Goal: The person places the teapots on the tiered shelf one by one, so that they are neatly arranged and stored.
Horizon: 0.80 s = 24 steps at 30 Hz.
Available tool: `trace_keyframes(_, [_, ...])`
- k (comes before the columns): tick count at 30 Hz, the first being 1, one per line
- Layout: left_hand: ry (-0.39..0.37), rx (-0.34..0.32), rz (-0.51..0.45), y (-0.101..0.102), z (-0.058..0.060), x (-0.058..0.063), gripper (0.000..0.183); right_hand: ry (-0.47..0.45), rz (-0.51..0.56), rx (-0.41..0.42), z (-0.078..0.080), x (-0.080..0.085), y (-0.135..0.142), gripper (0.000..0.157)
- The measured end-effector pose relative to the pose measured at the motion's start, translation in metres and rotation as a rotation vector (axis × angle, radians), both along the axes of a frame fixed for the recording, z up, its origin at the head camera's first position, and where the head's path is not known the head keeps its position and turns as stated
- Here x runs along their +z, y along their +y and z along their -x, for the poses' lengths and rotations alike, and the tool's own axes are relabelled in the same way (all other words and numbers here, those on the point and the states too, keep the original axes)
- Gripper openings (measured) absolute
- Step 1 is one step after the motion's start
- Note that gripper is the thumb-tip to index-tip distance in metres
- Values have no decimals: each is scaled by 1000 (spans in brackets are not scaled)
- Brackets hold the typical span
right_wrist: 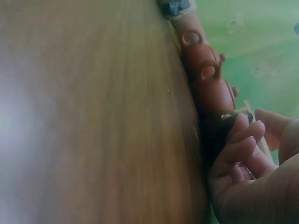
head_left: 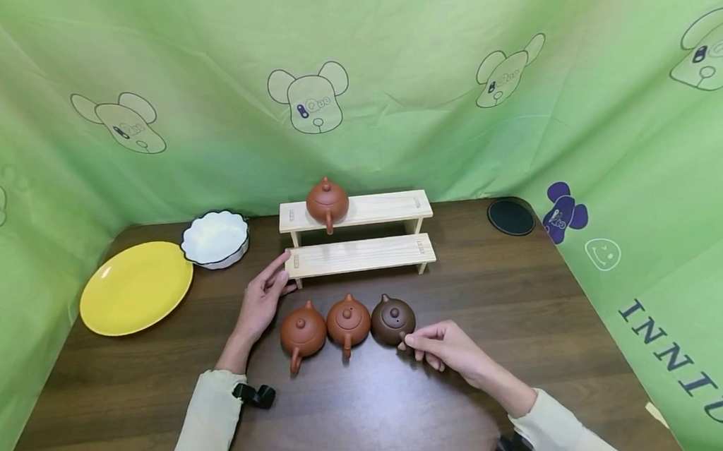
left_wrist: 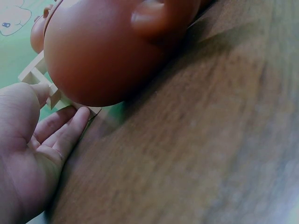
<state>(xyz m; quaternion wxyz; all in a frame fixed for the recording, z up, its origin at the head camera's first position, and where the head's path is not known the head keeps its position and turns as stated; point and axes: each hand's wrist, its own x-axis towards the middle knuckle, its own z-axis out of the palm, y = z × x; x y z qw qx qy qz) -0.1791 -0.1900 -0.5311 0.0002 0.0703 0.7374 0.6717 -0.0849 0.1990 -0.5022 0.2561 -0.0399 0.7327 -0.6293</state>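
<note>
One red teapot [head_left: 326, 205] sits on the upper shelf [head_left: 385, 206]; I judge three teapots [head_left: 348, 323] to go, on the worktop [head_left: 469, 295]. My left hand [head_left: 262, 301], fingers extended, touches the lower shelf [head_left: 364, 255]; my right hand [head_left: 445, 348] pinches the dark teapot's [head_left: 385, 325] handle [head_left: 403, 337].

Right hand [head_left: 444, 346] apparently on handle [head_left: 402, 337] of dark teapot [head_left: 392, 320]

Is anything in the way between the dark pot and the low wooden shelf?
No, nothing visible stands between the dark pot and the low shelf. Two red pots stand in a row on its left, and the left grip is at the shelf's left end.
</note>
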Motion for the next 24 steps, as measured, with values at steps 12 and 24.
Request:
trace_keyframes(12, [-4,-12,-10,1,0,1,49,-19,65,18,-4,0,-4,34])
trace_keyframes(24, [23,-7,-24,0,1,-3,49,-15,70,15,-4,-1,-4,35])
